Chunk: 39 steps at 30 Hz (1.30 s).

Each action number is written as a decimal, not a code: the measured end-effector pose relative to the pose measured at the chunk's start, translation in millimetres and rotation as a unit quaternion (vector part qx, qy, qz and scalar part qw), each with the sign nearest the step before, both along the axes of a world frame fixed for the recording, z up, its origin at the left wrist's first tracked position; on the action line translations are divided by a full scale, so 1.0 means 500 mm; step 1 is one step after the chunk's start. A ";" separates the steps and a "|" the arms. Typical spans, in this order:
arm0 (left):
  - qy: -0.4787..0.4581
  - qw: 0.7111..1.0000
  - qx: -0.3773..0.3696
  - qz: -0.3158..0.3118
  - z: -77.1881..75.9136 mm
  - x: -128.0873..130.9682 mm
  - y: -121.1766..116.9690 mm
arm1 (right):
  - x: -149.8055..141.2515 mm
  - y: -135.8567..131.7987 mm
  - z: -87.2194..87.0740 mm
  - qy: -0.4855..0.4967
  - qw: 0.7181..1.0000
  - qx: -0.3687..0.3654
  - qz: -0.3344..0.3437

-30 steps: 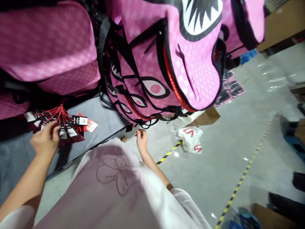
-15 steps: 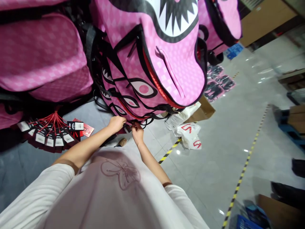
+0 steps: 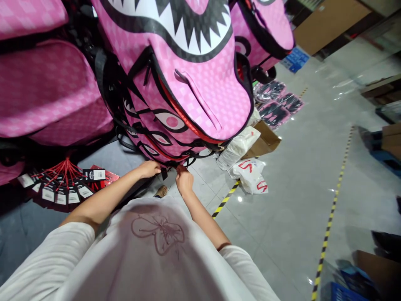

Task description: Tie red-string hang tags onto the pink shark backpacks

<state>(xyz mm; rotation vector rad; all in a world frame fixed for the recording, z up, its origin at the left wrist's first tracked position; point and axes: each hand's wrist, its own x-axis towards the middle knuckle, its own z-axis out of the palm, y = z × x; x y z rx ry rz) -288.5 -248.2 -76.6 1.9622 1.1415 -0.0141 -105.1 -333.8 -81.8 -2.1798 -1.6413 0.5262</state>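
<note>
A stack of pink backpacks (image 3: 188, 96) printed with shark teeth and eyes lies on a grey table (image 3: 106, 161). My left hand (image 3: 149, 169) and my right hand (image 3: 184, 180) meet at the lower edge of the bottom backpack, by its black straps. Both hands are closed in a pinch. A small dark tag (image 3: 163, 172) hangs between them, and the left fingers seem to hold it. The right fingers pinch something small at the strap that I cannot make out. A fan of hang tags on red strings (image 3: 64, 184) lies on the table to the left.
More pink backpacks (image 3: 50, 92) are piled at the left. On the shiny floor lie white plastic bags (image 3: 250, 175), a cardboard box (image 3: 263, 142), packed items in clear bags (image 3: 277, 104) and yellow-black tape lines (image 3: 332, 209). Blue crates (image 3: 344, 288) stand at the lower right.
My left hand left the fan of hang tags and came right to the bottom backpack's edge. My right hand rose to meet it there. The view has tilted up slightly.
</note>
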 end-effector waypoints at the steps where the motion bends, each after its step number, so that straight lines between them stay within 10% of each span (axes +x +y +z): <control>1: -0.026 1.000 0.000 0.002 0.000 -0.011 -0.002 | 0.003 -0.003 0.003 0.018 1.000 -0.010 -0.016; 4: -0.149 0.988 -0.024 0.023 -0.002 -0.041 -0.010 | 0.006 -0.003 0.004 0.168 0.982 -0.058 -0.068; 9: -0.254 0.963 -0.081 0.046 -0.004 -0.057 -0.030 | 0.015 0.008 0.009 0.486 0.841 -0.178 -0.158; 14: -0.239 0.960 0.040 0.142 0.004 -0.045 -0.056 | 0.020 -0.003 0.023 0.594 0.759 -0.218 -0.152; 21: -0.243 0.957 0.130 0.090 -0.008 -0.030 -0.058 | 0.024 -0.006 0.031 0.678 0.681 -0.264 -0.087; 27: -0.140 0.967 0.209 -0.038 -0.017 -0.015 -0.104 | -0.019 0.014 -0.014 0.608 0.769 -0.176 -0.083; 32: -0.096 0.951 0.293 0.037 -0.017 -0.034 -0.092 | -0.043 0.047 -0.058 0.537 0.821 -0.189 -0.042; 36: -0.116 0.931 0.344 -0.021 -0.011 -0.027 -0.111 | -0.003 0.017 -0.044 0.526 0.821 -0.210 -0.067; 39: -0.149 0.957 0.247 -0.035 -0.019 -0.010 -0.111 | 0.006 0.017 -0.036 0.545 0.806 -0.214 -0.090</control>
